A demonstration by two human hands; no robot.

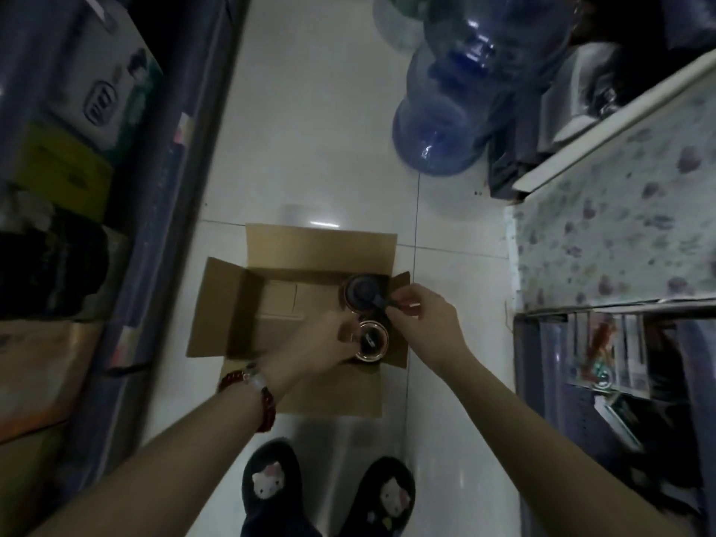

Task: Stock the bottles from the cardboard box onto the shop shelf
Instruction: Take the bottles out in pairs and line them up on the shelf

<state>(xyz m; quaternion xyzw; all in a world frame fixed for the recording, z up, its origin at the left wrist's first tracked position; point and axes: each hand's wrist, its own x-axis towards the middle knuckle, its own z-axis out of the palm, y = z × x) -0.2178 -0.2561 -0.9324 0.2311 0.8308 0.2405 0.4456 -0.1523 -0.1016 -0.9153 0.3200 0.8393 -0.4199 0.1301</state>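
An open cardboard box (240, 300) sits on the white tiled floor, flaps spread. Two dark bottles stand in its right side, seen from above. The far bottle (360, 294) has a dark blue cap; my right hand (422, 319) pinches the handle or tab at its right edge. The near bottle (372, 341) shows a shiny round top; my left hand (321, 343) grips it from the left, fingers curled at its rim. The rest of the box floor is bare cardboard. A shop shelf (620, 234) with a patterned top stands to the right.
Shelving (162, 195) with boxed goods lines the left side. Large blue water jugs (438, 137) lie on the floor beyond the box. Lower shelves with packets (604, 362) are at the right. My feet in dark slippers (271, 482) stand just before the box.
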